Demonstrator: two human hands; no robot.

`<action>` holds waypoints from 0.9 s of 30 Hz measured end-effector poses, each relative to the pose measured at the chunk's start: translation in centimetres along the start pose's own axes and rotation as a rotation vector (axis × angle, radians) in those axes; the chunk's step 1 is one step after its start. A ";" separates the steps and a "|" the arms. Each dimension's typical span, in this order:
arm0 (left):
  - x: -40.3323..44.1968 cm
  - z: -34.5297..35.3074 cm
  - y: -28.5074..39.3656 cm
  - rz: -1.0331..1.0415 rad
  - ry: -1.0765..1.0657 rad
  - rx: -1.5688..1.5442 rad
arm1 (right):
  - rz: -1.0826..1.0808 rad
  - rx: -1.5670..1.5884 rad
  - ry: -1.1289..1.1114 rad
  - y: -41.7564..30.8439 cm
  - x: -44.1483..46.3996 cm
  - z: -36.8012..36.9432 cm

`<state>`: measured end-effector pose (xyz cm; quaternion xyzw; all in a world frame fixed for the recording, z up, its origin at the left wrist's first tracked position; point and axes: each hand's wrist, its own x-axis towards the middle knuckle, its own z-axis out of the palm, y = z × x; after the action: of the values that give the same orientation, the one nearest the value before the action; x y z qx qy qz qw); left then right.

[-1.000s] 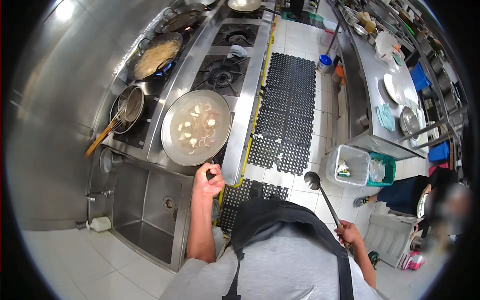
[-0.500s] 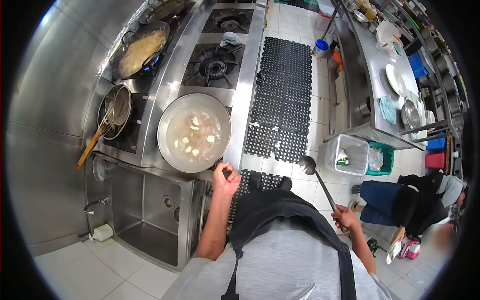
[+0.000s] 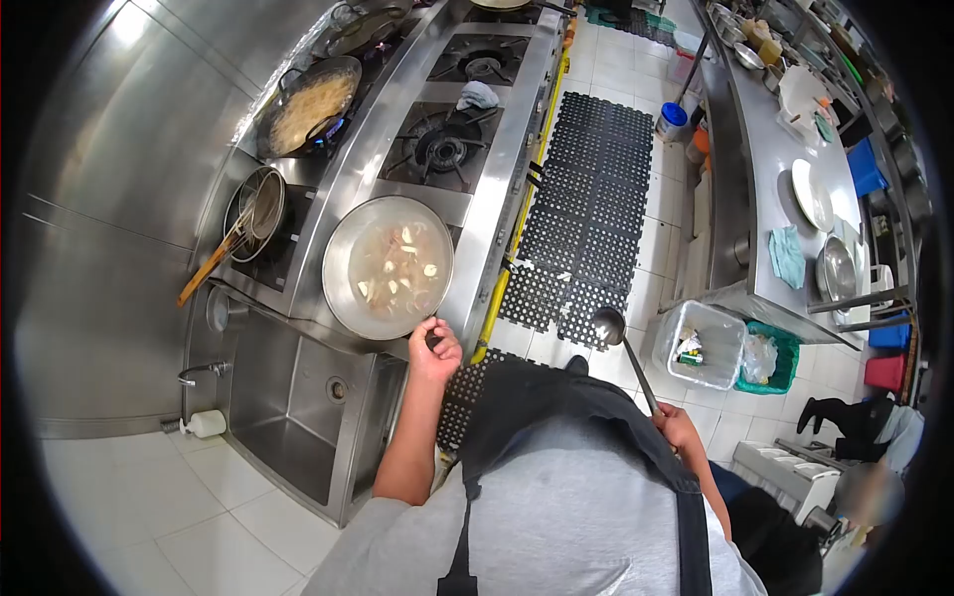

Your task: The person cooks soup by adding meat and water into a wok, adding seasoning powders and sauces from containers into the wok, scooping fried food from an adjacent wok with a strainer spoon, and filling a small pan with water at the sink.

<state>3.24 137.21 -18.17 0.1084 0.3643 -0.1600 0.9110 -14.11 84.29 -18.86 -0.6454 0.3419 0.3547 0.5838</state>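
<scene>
A wide metal pan sits at the near end of the stove, holding cloudy liquid with white and pinkish pieces. My left hand is closed around the pan's short dark handle at its near right edge. My right hand grips the long handle of a metal ladle. The ladle's bowl hangs over the floor, well apart from the pan, and looks to have nothing in it.
A black wok with frying food stands over a blue flame. A wooden-handled strainer rests on a pot nearby. The steel sink lies at lower left. Bins stand right, beside a steel counter. Another person's dark sleeve shows at far right.
The whole view has shifted and turned slightly. The pan appears a little smaller and lower, with its contents moved about. The other person has changed posture; both my hands keep their holds.
</scene>
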 end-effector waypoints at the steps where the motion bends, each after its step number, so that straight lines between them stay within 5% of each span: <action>1: 0.2 -0.3 -0.1 -0.006 0.007 -0.035 | 0.001 -0.012 -0.003 0.0 0.3 -0.8; 9: -5.2 5.3 -9.1 0.115 -0.061 0.042 | -0.007 -0.034 0.067 -1.2 3.9 -5.3; 11: -2.9 -0.1 -10.3 0.002 -0.102 -0.008 | 0.033 -0.020 0.090 -3.1 3.5 -5.4; 13: 4.5 -9.7 -8.9 -0.175 0.055 -0.078 | 0.055 0.028 0.121 -4.1 4.4 -5.7; 15: 10.3 -11.4 -9.6 -0.040 0.528 0.205 | 0.051 -0.018 0.049 -5.2 6.4 -6.9; 18: 14.9 -7.5 -10.1 0.057 0.614 0.082 | 0.104 -0.017 0.014 -8.0 9.0 -8.9; 22: 22.2 -6.3 -8.4 0.328 0.478 -0.732 | 0.120 -0.054 0.133 -13.5 8.9 -10.7; 27: 24.0 -3.4 -7.3 0.375 0.536 -0.937 | 0.171 -0.229 0.128 -20.9 10.9 -14.1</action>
<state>14.76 126.39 -37.90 -0.2075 0.5893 0.2161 0.7503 10.23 71.76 -16.56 -0.6976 0.3892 0.3978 0.4513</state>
